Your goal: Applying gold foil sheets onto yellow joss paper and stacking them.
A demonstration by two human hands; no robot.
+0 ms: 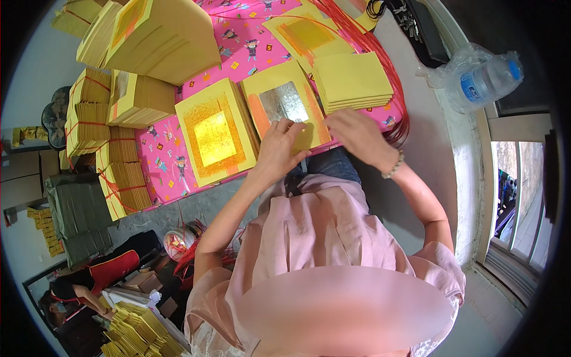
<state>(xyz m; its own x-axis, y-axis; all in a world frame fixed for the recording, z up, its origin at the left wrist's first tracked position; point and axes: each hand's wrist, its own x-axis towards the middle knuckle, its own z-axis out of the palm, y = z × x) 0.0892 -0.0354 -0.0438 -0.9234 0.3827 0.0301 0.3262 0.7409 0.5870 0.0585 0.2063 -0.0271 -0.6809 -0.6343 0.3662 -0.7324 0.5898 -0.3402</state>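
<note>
My left hand (279,149) rests its fingers on the near edge of a stack of yellow paper sheets with a silver foil square (285,101). My right hand (357,137), with a bead bracelet at the wrist, lies flat beside it on the same stack's right corner. Left of that stack lies another yellow stack with a gold foil square (215,137). A plain yellow stack (352,80) sits just beyond my right hand. All lie on a pink patterned board (166,160).
Tall bundles of yellow paper tied with red string (89,113) stand at the left, and big stacks (160,35) at the back. Red strings (386,59) run along the right. A plastic water bottle (485,80) lies on the ledge. Another person (89,285) sits lower left.
</note>
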